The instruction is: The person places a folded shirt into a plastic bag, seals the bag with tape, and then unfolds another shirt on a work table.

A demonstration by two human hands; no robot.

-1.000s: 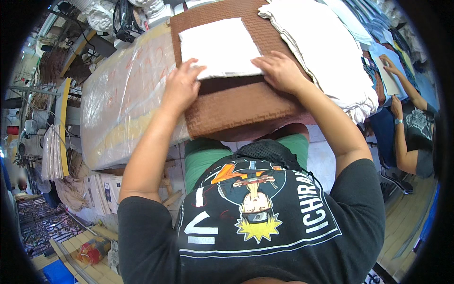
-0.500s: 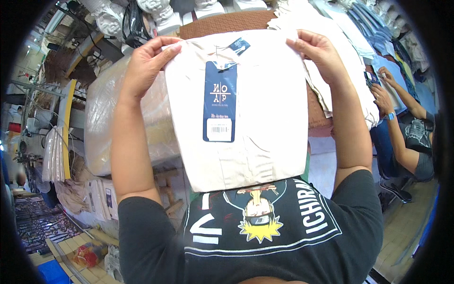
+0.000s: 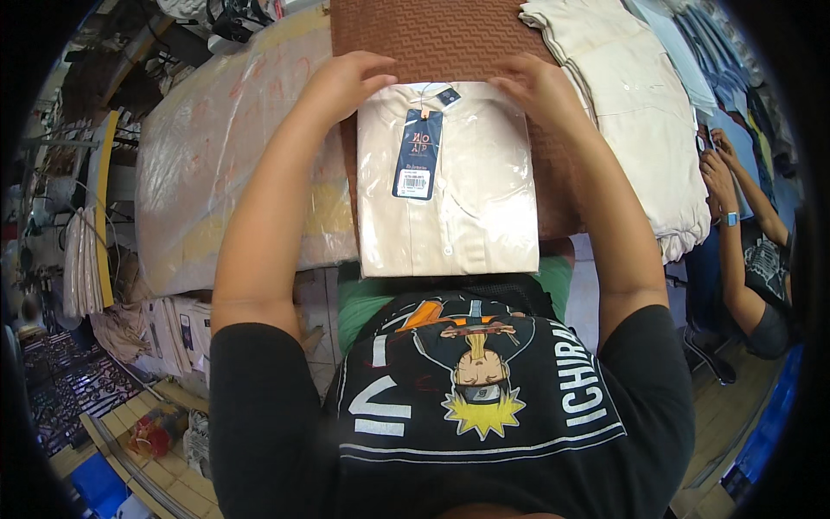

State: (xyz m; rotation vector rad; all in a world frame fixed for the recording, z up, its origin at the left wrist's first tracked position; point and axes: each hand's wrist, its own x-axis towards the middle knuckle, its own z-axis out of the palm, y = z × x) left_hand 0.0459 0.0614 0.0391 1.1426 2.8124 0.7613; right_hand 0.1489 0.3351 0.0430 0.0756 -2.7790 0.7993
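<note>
A folded cream shirt (image 3: pixel 488 199) in a clear plastic bag lies flat on a brown textured mat (image 3: pixel 415 43). Its collar end points away from me. A dark blue hang tag (image 3: pixel 418 151) with a white barcode label shows through the plastic. My left hand (image 3: pixel 346 85) is at the far left corner of the bag, thumb beside the edge and fingers stretched apart from it. At the far right corner, my right hand (image 3: pixel 538 91) has its fingers spread above the edge. Neither hand appears to grip the bag.
Left of the mat is a large plastic-wrapped bundle (image 3: pixel 251 164). A pile of cream garments (image 3: pixel 631 112) lies to the right, with blue garments (image 3: pixel 713 60) beyond. At the far right, another person's hands (image 3: pixel 716 169) handle a garment. Wrapped packages (image 3: pixel 84 268) stand at left.
The bagged shirt has gone from being held up by its far corners to lying on the mat. Both hands have let go, their fingers now opened at its far edge.
</note>
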